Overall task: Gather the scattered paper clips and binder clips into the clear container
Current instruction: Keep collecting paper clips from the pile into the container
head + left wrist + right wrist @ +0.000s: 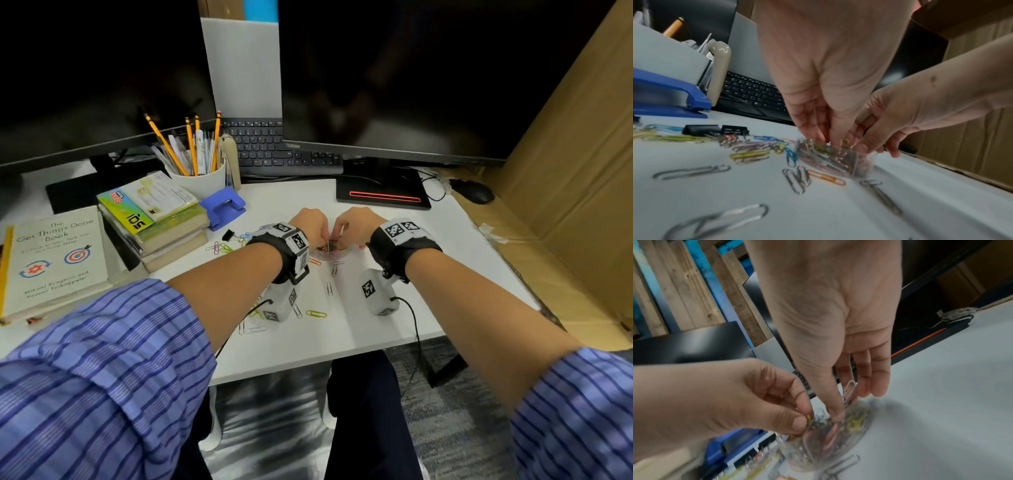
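The small clear container (330, 249) stands mid-desk, nearly full of mixed clips; it shows also in the left wrist view (838, 160) and the right wrist view (830, 438). Both hands hover over its mouth. My left hand (318, 236) pinches a yellow paper clip (809, 419) at the rim. My right hand (342, 233) holds a silver paper clip (850, 391) between thumb and fingers, pointing down into the container. Loose coloured paper clips (219, 246) and black binder clips (701, 129) lie to the left. More paper clips (315, 313) lie nearer me.
A blue hole punch (222, 205), a stack of books (154, 226) and a pencil cup (200, 180) stand to the left. A keyboard (274, 147) and a monitor base (383, 195) sit behind. A mouse (474, 192) and cardboard (565, 205) are on the right.
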